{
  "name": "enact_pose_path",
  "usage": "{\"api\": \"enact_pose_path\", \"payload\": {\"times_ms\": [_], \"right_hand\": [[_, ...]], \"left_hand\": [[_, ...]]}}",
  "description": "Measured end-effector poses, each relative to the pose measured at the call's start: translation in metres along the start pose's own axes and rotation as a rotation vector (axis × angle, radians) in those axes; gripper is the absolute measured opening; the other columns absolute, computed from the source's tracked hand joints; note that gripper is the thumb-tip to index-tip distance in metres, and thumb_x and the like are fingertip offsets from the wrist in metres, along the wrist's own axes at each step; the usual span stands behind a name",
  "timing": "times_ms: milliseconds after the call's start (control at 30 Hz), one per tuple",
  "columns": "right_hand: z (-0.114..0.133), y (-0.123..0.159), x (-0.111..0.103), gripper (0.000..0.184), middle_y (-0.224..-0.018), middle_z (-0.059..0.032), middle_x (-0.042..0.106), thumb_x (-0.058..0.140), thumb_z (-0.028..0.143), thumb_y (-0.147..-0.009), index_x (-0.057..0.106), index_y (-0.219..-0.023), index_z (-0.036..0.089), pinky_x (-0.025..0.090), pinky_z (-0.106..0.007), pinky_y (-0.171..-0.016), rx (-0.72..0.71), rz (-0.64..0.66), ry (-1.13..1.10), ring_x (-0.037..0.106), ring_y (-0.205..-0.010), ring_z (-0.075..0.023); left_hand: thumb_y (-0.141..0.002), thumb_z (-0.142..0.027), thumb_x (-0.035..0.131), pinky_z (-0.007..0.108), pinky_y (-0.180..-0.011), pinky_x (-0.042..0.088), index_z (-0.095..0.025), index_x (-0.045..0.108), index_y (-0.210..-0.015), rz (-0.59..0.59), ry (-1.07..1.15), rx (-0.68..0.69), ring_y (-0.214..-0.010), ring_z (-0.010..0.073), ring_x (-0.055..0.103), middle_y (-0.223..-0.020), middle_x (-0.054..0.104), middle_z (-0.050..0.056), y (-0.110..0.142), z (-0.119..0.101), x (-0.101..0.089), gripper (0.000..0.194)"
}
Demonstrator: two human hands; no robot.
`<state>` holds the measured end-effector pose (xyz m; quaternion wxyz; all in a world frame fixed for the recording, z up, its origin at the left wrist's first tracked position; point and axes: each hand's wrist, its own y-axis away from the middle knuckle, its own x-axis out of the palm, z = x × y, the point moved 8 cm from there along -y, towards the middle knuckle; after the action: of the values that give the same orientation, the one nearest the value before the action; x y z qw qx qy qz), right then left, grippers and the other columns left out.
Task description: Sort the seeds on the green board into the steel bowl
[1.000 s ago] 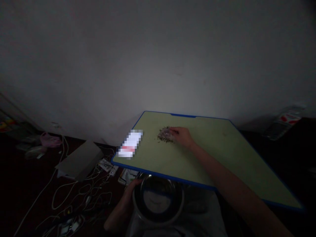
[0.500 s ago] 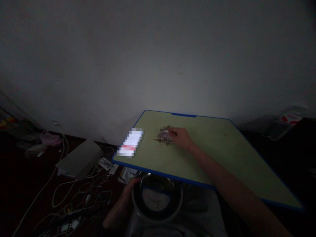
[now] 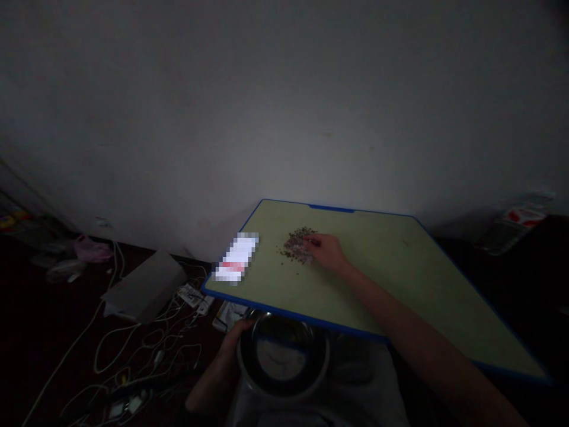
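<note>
A low green table [image 3: 391,279] with a blue rim stands against a white wall. On it lies a small pile of dark and pale grains [image 3: 296,244]. My right hand [image 3: 326,250] rests at the pile's right edge, fingers curled down onto the grains in a pinch; what they hold is too small to see. Below the table's near edge, my left hand [image 3: 233,344] grips the left rim of a round metal bowl [image 3: 283,357] held on my lap.
A lit phone [image 3: 235,258] lies at the table's left corner. On the dark floor to the left are a flat grey box [image 3: 142,286], tangled white cables [image 3: 137,350] and a pink bag [image 3: 91,249]. A plastic bottle [image 3: 511,226] lies at the far right.
My right hand's fingers shifted slightly within the grain pile. The bowl and my left hand stayed in place.
</note>
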<state>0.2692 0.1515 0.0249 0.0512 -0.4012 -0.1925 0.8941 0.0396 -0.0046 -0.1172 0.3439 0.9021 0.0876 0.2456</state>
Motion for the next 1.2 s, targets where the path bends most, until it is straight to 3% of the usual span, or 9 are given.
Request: {"api": "enact_pose_path", "payload": {"times_ms": [367,633,1000,1133,1200], "right_hand": [[0.000,0.000,0.002,0.020,-0.075,-0.0029,0.072,0.057,0.025,-0.077,0.073,-0.088,0.021,0.047,-0.025,-0.062,0.007,0.032,-0.030,0.064,-0.064,-0.0152],[0.002,0.002,0.009,0.023,-0.072,-0.0038,0.071,0.057,0.029,-0.078,0.073,-0.092,0.020,0.047,-0.026,-0.062,0.020,0.087,-0.023,0.063,-0.064,-0.0153],[0.007,0.005,0.016,0.025,-0.069,-0.0022,0.071,0.057,0.029,-0.078,0.071,-0.096,0.019,0.046,-0.022,-0.053,0.005,0.144,-0.155,0.062,-0.055,-0.0121],[0.015,0.006,0.017,0.022,-0.082,-0.0033,0.073,0.058,0.024,-0.077,0.072,-0.095,0.022,0.050,-0.024,-0.060,-0.036,0.126,-0.138,0.066,-0.067,-0.0151],[0.015,0.005,0.013,0.022,-0.085,-0.0034,0.073,0.058,0.024,-0.078,0.072,-0.094,0.023,0.051,-0.026,-0.065,-0.052,0.093,-0.123,0.067,-0.072,-0.0167]], "left_hand": [[-0.068,-0.024,0.061,0.028,-0.053,0.044,-0.014,0.065,-0.056,0.032,-0.068,0.042,-0.046,0.0170,0.059,-0.046,0.067,0.002,0.003,-0.008,0.005,0.016],[-0.066,-0.022,0.062,0.034,-0.065,0.048,-0.014,0.067,-0.066,0.051,-0.033,0.019,-0.055,0.0222,0.065,-0.050,0.069,0.003,0.001,-0.005,0.004,0.009],[-0.066,-0.021,0.063,0.036,-0.072,0.048,-0.012,0.070,-0.076,0.096,-0.002,0.029,-0.069,0.0262,0.068,-0.059,0.072,0.006,0.005,-0.006,0.006,0.016],[-0.066,-0.022,0.063,0.034,-0.068,0.046,-0.012,0.070,-0.079,0.111,0.004,0.037,-0.061,0.0233,0.066,-0.055,0.070,0.004,0.007,-0.008,0.010,0.018],[-0.066,-0.022,0.063,0.032,-0.065,0.045,-0.013,0.070,-0.072,0.108,-0.004,0.042,-0.053,0.0204,0.062,-0.050,0.068,0.002,0.008,-0.009,0.011,0.012]]}}
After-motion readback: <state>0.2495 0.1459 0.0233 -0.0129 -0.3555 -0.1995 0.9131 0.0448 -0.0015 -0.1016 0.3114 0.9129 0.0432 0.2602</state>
